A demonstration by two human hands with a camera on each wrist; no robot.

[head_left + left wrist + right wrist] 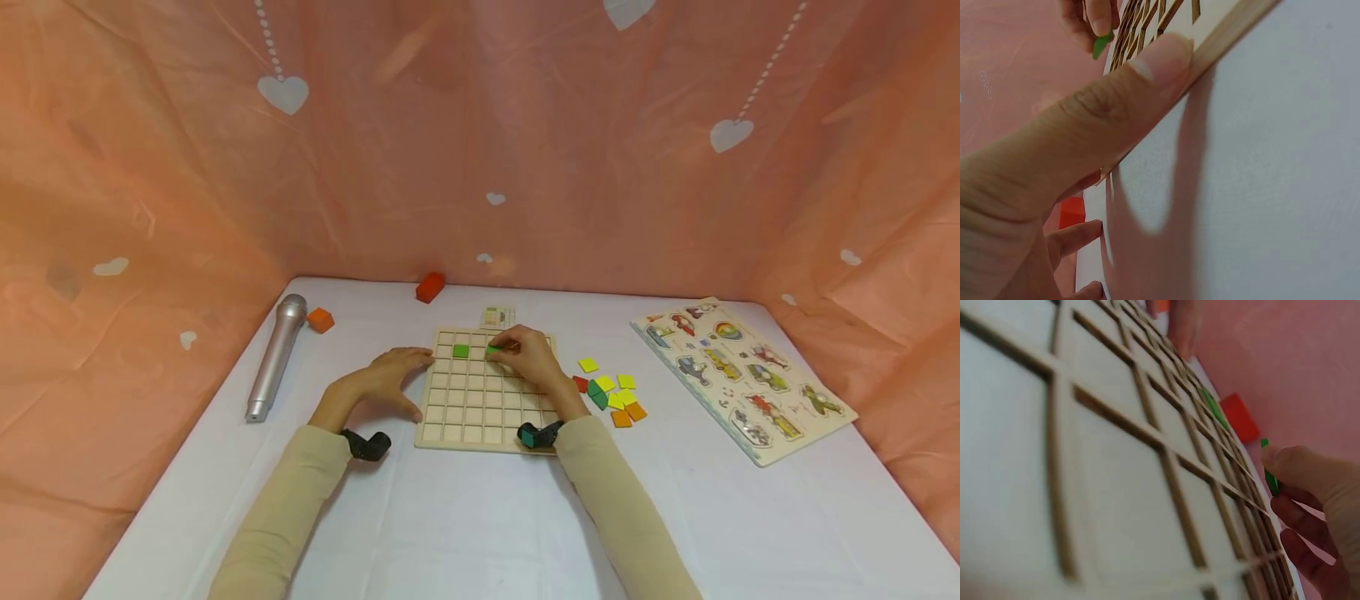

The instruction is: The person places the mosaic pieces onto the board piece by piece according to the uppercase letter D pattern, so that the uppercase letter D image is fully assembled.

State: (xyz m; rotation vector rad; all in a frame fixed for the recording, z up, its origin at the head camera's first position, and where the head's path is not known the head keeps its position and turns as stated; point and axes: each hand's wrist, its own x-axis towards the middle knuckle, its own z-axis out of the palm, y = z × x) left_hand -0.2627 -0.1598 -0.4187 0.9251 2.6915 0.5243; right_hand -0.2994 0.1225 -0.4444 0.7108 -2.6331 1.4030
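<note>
A wooden grid board (474,414) with square recesses lies in the middle of the table. One green square tile (461,352) sits in a recess near its far side. Just above the board, my right hand (531,358) pinches a second green tile (1270,475) between thumb and fingers. My left hand (386,379) rests at the board's left edge, fingers spread. In the left wrist view its thumb (1163,59) touches the board's rim. Right of the board lie loose tiles: several yellow ones (605,383), green (597,395), orange (621,418) and a red one (580,383).
A small patterned card (498,317) lies behind the board. At left are a silver microphone (276,358) and an orange block (320,320); a red block (431,287) stands at the back. A picture puzzle board (742,375) lies at right. Pink curtain (480,150) surrounds the table.
</note>
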